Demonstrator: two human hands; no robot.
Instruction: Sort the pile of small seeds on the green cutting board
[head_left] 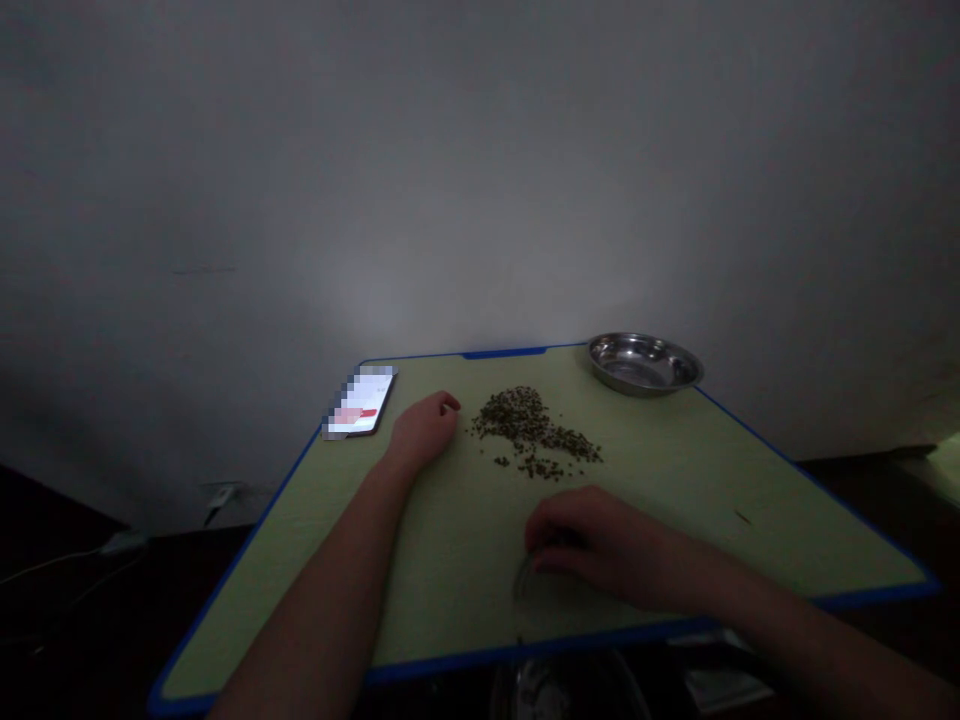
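Note:
A loose pile of small dark grains, like seeds or peppercorns (517,415), is spread over the middle of the pale green table (457,560). Just left of the pile, my left hand (424,435) rests on the tabletop with its fingers loosely curled, apart from the grains. Nearer the front edge, my right hand (581,535) is low over the table, fingers bent inward and somewhat blurred. Whatever is between its fingertips is hidden. Below the front edge, a shiny round bowl (562,690) is partly visible, its contents unclear.
A shallow steel bowl (645,365) stands at the back right corner. A phone with a lit screen (364,400) lies at the back left. One thin brown sliver (742,517) is on the right side. Behind the table rises a grey wall (480,180).

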